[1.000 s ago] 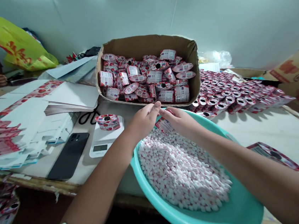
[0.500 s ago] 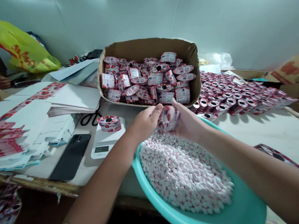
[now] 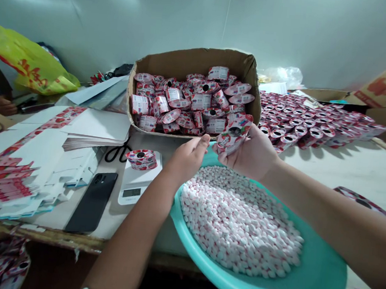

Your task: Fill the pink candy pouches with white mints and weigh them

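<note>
In my right hand (image 3: 256, 153), a small oval carton (image 3: 232, 135) printed with strawberries is tilted, its dark round opening facing up. My left hand (image 3: 189, 157) is beside it, thumb laid against the curled fingers; whatever they hold is hidden. Below both hands, a turquoise basin (image 3: 323, 287) contains a heap of small white-and-pink candies (image 3: 240, 223). To the left, a similar carton (image 3: 141, 159) stands upright on a white kitchen scale (image 3: 151, 177) with a small digital display. Behind my hands is a cardboard box (image 3: 174, 64) full of such cartons.
Many upright cartons (image 3: 305, 126) crowd the table at right. A flat carton (image 3: 362, 201) lies near my right forearm. At left are a black phone (image 3: 93, 203), black scissors (image 3: 118, 153) and stacked flat cartons (image 3: 48, 147). Another person's hand (image 3: 4, 105) shows at the far left.
My right hand has moved right and slightly up with the carton, away from my left hand. The carton has turned so its opening shows. My left hand has barely moved.
</note>
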### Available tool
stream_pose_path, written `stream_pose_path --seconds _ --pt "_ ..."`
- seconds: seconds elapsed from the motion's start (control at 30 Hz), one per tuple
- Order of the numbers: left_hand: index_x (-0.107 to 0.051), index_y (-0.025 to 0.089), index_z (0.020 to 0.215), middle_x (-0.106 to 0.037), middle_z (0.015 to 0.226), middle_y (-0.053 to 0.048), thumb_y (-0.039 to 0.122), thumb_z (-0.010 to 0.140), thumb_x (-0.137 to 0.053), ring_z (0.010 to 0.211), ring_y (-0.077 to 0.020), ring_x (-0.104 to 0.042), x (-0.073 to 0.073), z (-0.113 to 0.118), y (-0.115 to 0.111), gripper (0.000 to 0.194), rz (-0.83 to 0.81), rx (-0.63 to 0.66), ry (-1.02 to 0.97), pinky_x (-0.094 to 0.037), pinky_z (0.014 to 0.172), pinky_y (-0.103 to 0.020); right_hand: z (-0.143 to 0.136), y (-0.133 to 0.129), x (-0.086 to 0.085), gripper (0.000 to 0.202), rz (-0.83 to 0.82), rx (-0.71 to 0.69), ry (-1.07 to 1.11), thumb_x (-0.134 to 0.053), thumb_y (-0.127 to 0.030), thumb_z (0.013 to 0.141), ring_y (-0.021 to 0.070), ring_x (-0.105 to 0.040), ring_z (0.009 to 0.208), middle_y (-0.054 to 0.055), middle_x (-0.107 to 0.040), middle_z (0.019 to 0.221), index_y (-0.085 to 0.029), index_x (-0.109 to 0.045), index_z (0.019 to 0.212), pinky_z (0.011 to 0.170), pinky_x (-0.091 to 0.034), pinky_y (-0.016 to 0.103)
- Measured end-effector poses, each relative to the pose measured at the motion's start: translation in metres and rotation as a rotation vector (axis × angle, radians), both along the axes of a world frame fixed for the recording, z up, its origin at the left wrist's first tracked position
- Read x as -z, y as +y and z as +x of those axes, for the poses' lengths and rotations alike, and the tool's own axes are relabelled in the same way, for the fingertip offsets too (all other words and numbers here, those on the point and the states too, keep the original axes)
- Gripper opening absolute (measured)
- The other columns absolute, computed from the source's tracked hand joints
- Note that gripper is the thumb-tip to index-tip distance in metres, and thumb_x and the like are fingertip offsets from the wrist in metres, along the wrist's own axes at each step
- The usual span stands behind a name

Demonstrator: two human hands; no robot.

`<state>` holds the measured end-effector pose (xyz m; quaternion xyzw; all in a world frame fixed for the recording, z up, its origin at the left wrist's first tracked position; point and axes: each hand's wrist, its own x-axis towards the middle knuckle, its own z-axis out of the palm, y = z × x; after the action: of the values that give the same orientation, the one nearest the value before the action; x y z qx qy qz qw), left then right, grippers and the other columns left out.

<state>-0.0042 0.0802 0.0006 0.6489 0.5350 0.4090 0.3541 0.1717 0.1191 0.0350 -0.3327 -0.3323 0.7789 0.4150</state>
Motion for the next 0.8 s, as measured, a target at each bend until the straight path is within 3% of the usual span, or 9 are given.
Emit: stream_pose_path --seconds 0.1,0.2,0.27,0.33,0.47,0.6,0.7,0.8 --pt "-0.066 0.021 0.1 -0.072 0.099 -0.009 0.075 0.094 -0.03 0.1 -0.0263 -0.066 0.001 0.001 0.002 0.066 0.017 0.004 -0.012 -0.047 0.093 -0.037 -0.002 -0.003 0.003 0.061 0.406 -0.042 -0.441 -0.019 -0.062 0.099 0.0212 -0.06 0.068 0.005 -0.064 0.068 -0.023 -0.062 0.082 0.055 -0.049 0.03" --pt "-0.064 0.02 0.101 -0.071 0.095 -0.009 0.074 0.095 -0.031 0.093 -0.0239 -0.067 -0.002 0.001 0.004 0.064 0.017 -0.031 -0.112 -0.049 0.087 -0.035 -0.004 -0.009 0.007 0.056 0.805 -0.042 -0.943 -0.04 -0.068 0.092 0.0178 -0.053 0.068 0.004 -0.059 0.071 -0.021 -0.062 0.072 0.054 -0.043 0.026" --pt "-0.063 0.019 0.105 -0.071 0.092 -0.008 0.073 0.095 -0.033 0.089 -0.0228 -0.067 -0.004 0.001 0.005 0.062 -0.001 -0.079 -0.188 -0.049 0.083 -0.034 -0.006 -0.013 0.009 0.048 0.942 -0.035 -1.139 -0.053 -0.065 0.088 0.0162 -0.049 0.066 0.004 -0.058 0.072 -0.021 -0.061 0.07 0.054 -0.037 0.027" --pt "-0.061 0.02 0.105 -0.071 0.091 -0.008 0.073 0.095 -0.034 0.088 -0.0225 -0.067 -0.005 0.001 0.005 0.061 -0.017 -0.109 -0.197 -0.049 0.081 -0.033 -0.006 -0.014 0.012 0.046 0.987 -0.047 -1.233 -0.054 -0.063 0.09 0.0158 -0.046 0.062 0.003 -0.056 0.068 -0.021 -0.056 0.071 0.052 -0.031 0.028" --pt "-0.058 0.021 0.11 -0.071 0.093 -0.007 0.069 0.097 -0.035 0.087 -0.0213 -0.065 -0.004 0.0 0.002 0.055 -0.018 -0.096 -0.11 -0.047 0.085 -0.034 -0.008 -0.01 0.021 0.05 0.763 -0.084 -1.05 -0.045 -0.066 0.093 0.0145 -0.048 0.058 0.001 -0.052 0.066 -0.02 -0.056 0.077 0.047 -0.032 0.027" --pt "-0.058 0.022 0.111 -0.071 0.096 -0.006 0.067 0.098 -0.034 0.091 -0.0211 -0.065 -0.004 0.001 -0.002 0.053 -0.003 -0.073 -0.061 -0.046 0.089 -0.033 -0.011 -0.005 0.03 0.051 0.565 -0.111 -0.898 -0.05 -0.068 0.091 0.0139 -0.053 0.054 0.001 -0.054 0.066 -0.019 -0.059 0.081 0.042 -0.039 0.024" --pt "-0.059 0.022 0.109 -0.071 0.096 -0.006 0.066 0.099 -0.034 0.094 -0.0217 -0.066 -0.006 0.001 -0.004 0.051 0.001 -0.06 -0.045 -0.045 0.087 -0.032 -0.014 -0.007 0.027 0.048 0.464 -0.127 -0.829 -0.054 -0.066 0.091 0.0145 -0.054 0.052 0.002 -0.058 0.064 -0.019 -0.061 0.081 0.041 -0.044 0.024" --pt "-0.059 0.022 0.105 -0.071 0.097 -0.006 0.064 0.099 -0.034 0.097 -0.0224 -0.065 -0.007 0.0 -0.004 0.049 0.018 -0.053 -0.02 -0.045 0.089 -0.031 -0.016 -0.01 0.018 0.05 0.298 -0.155 -0.644 -0.045 -0.065 0.095 0.0177 -0.059 0.056 0.006 -0.065 0.069 -0.02 -0.062 0.082 0.046 -0.05 0.028"
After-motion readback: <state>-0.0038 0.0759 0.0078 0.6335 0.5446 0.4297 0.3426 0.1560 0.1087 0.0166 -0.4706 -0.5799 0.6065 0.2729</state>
